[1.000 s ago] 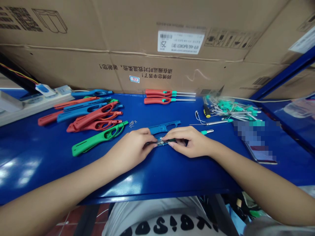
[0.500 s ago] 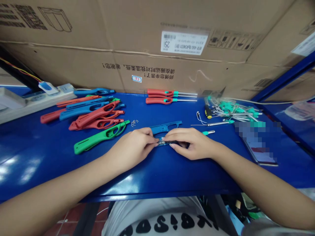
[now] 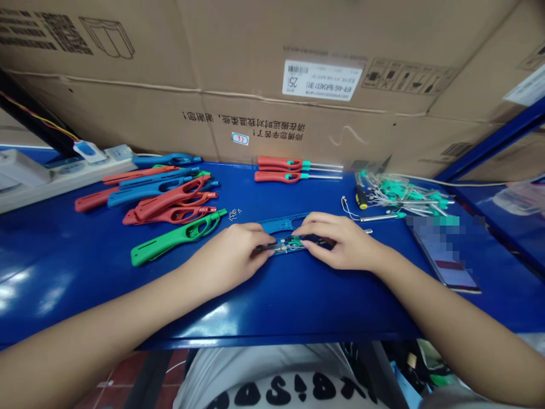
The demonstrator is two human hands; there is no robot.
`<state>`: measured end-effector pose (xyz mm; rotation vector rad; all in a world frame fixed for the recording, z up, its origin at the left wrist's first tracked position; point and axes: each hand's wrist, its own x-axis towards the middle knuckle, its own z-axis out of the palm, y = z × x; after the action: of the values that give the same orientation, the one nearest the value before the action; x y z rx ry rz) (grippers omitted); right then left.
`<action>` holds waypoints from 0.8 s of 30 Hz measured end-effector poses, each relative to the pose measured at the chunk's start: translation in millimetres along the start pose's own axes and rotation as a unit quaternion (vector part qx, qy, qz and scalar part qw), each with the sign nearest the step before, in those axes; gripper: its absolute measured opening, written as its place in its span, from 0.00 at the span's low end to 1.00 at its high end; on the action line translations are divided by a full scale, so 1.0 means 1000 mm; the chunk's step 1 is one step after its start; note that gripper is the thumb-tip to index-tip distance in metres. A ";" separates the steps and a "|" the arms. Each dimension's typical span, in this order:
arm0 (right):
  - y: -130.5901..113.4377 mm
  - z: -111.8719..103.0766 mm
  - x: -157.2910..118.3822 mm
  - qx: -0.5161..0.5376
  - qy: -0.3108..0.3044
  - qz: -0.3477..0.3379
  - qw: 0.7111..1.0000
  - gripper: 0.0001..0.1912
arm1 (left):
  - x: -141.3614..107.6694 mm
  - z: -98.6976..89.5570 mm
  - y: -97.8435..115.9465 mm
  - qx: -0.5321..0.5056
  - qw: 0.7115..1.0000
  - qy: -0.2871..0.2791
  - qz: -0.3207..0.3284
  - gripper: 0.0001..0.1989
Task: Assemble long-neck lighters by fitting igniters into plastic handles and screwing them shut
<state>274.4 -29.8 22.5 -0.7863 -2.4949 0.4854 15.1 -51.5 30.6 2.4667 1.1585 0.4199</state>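
My left hand (image 3: 242,250) pinches the left part of an opened blue lighter casing (image 3: 279,248) lying on the blue table. Clear and dark parts and a small green piece show inside it. Over its right part is my right hand (image 3: 336,241), thumb and fingers closed on the same casing. Just behind lies a second blue casing half (image 3: 279,225), partly covered by my right fingers. A metal tip pokes out to the right of my right hand. Small screws (image 3: 234,214) lie behind my left hand, beside a green lighter casing (image 3: 170,241).
Red, blue and green casings (image 3: 170,213) are piled at the left, near a power strip (image 3: 68,173). Two red lighters (image 3: 279,176) lie by the cardboard box (image 3: 251,74). At the right are a screwdriver (image 3: 361,196), green-ended metal rods (image 3: 395,190) and a phone (image 3: 447,261).
My right hand has shifted slightly right and up along the casing, uncovering the green piece and wires inside. My left hand stays at the casing's left part. The view has shifted slightly.
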 end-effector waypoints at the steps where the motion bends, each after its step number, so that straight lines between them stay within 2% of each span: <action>1: 0.002 -0.004 0.000 -0.003 -0.007 0.013 1.000 0.11 | 0.000 -0.001 0.001 -0.003 1.000 0.004 -0.003 0.09; 5: 0.008 -0.016 -0.003 -0.008 -0.073 0.055 0.996 0.09 | -0.001 -0.003 0.004 0.006 1.000 0.025 0.006 0.08; 9: 0.011 -0.019 -0.003 -0.002 -0.112 0.069 0.991 0.05 | -0.002 0.002 0.006 0.041 0.995 0.033 0.085 0.10; 16: 0.012 -0.018 -0.002 -0.009 -0.117 0.054 0.992 0.06 | -0.003 0.016 0.002 0.042 0.991 -0.005 0.124 0.18; 24: 0.007 -0.016 -0.002 -0.060 -0.113 0.041 0.991 0.07 | -0.001 0.017 0.002 0.049 0.991 -0.022 0.121 0.20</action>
<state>287.4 -23.1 31.6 -0.9286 -2.7302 0.4800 23.2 -57.2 16.5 2.7003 0.8830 0.3800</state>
